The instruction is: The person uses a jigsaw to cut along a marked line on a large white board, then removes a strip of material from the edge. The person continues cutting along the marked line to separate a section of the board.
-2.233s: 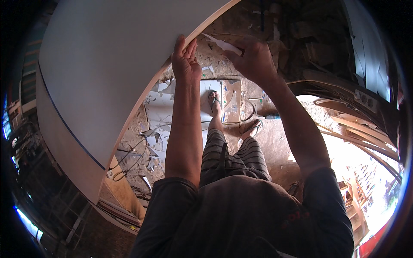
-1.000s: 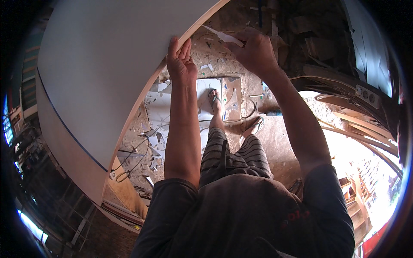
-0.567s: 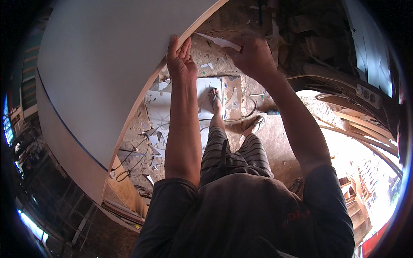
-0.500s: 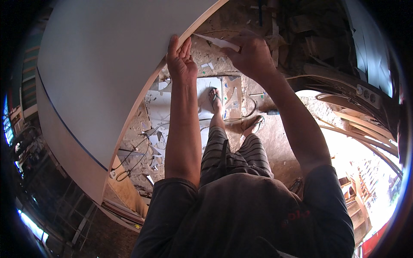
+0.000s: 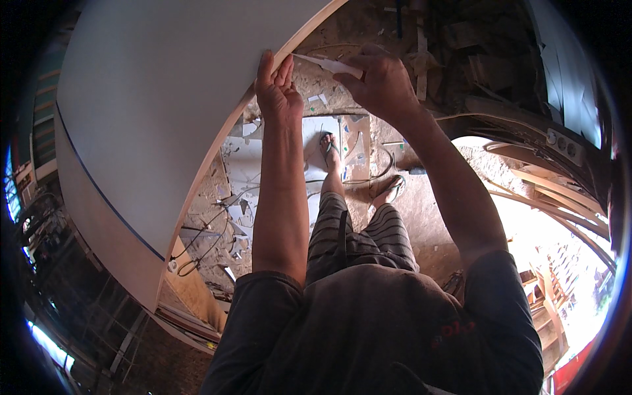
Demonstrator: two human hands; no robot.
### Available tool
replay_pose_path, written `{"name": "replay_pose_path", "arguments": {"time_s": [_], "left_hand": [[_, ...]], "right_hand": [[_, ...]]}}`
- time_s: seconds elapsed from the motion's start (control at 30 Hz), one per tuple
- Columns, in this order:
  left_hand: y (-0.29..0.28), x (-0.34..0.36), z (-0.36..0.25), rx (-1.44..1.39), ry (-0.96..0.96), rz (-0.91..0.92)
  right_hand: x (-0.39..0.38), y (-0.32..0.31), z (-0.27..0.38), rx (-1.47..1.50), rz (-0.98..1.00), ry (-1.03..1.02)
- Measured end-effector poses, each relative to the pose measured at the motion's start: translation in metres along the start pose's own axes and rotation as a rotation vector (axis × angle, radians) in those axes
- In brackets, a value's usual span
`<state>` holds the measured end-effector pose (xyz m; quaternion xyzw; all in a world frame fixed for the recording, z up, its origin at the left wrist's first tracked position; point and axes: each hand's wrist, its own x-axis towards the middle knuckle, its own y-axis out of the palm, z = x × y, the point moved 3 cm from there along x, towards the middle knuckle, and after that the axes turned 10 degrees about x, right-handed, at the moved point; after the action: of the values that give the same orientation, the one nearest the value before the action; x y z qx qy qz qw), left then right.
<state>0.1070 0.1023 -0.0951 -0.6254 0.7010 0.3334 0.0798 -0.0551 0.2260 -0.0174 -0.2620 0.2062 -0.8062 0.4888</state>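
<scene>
A large white panel (image 5: pixel 158 99) with a pale, bare edge fills the upper left. My left hand (image 5: pixel 280 95) grips that edge, its thumb on the white face and its fingers along the side. Across from it, my right hand (image 5: pixel 382 82) is closed on a thin white strip (image 5: pixel 332 65). The strip tapers to a point that reaches the panel edge beside my left fingertips. Whether its tip is joined to the edge or only touches it, I cannot tell.
Below, white scraps (image 5: pixel 250 128) and a dark cable (image 5: pixel 197 253) litter the dirt floor around my sandalled feet. Wood strips (image 5: pixel 559 191) are piled at the right, near a socket block (image 5: pixel 565 146). A plywood piece (image 5: pixel 194 296) leans under the panel's near end.
My right hand has shifted slightly left and up with the white strip. My left hand stays at nearly the same spot on the panel edge.
</scene>
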Motion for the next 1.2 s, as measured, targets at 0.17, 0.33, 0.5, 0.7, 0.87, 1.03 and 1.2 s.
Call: {"name": "replay_pose_path", "arguments": {"time_s": [0.17, 0.33, 0.5, 0.7, 0.87, 1.03, 1.2], "left_hand": [[-0.0018, 0.0017, 0.0013, -0.011, -0.010, 0.004], [-0.0002, -0.0007, 0.0000, -0.010, -0.018, -0.010], [0.0006, -0.0018, -0.0010, -0.011, -0.018, -0.010], [-0.0013, 0.0005, 0.0007, -0.003, -0.008, -0.008], [-0.0030, 0.0036, 0.0021, -0.001, -0.005, 0.019], [-0.0038, 0.0029, 0.0030, 0.001, -0.010, 0.008], [-0.0031, 0.0021, 0.0019, 0.009, 0.011, 0.003]], "right_hand": [[0.0007, 0.0009, -0.0010, 0.021, 0.000, 0.000], [0.0006, 0.0017, -0.0027, 0.043, -0.009, 0.017], [0.0007, 0.0026, -0.0038, 0.029, -0.017, -0.006], [0.0011, 0.0021, -0.0039, 0.031, -0.016, -0.003], [0.0016, 0.0025, -0.0045, 0.045, -0.017, 0.012], [0.0015, 0.0026, -0.0071, 0.063, -0.022, 0.044], [0.0024, 0.0024, -0.0092, 0.070, -0.056, 0.014]]}}
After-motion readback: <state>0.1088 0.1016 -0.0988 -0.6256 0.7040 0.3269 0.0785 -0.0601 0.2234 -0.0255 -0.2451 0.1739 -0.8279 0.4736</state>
